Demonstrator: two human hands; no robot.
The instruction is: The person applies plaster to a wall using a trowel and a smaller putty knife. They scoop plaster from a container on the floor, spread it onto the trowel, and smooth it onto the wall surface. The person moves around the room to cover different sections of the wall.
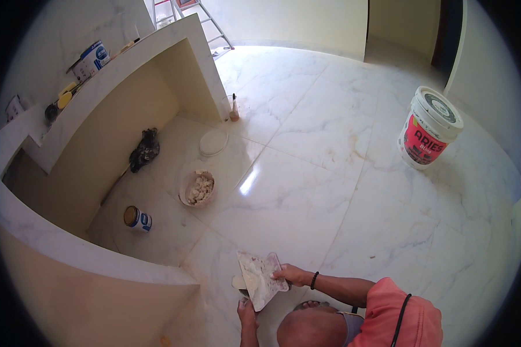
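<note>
**Board in one hand, scraper in the other, down on a marble-look floor**

So the right hand (292, 274) has a flat board (263, 280) by its right edge, fingers pinching it, with pale paste smeared across the face. The board sits tilted, low in the view, just above the bare knee (307, 327). The left hand (247, 313) is right at the board's bottom corner, fingers closed on a small scraper (239, 283); its blade pokes out past the board's left edge, pale stuff on it too. Handle's mostly hidden, so can't tell exactly how the fingers wrap it.

Up ahead on the floor (307, 191) there's a clear bowl (186, 195) full of lumpy paste, with a round lid (213, 143) lying flat behind it. Left of the bowl: a little blue and white tin (144, 221), then a crumpled black bag (145, 150) with a stick (114, 186) next to it, both inside the alcove (134, 126). A small brownish bottle (234, 110) stands by the alcove's far corner. Big white bucket (425, 141) with a pink label is way off right, lid on. Ladder (214, 29) at the back.
</note>
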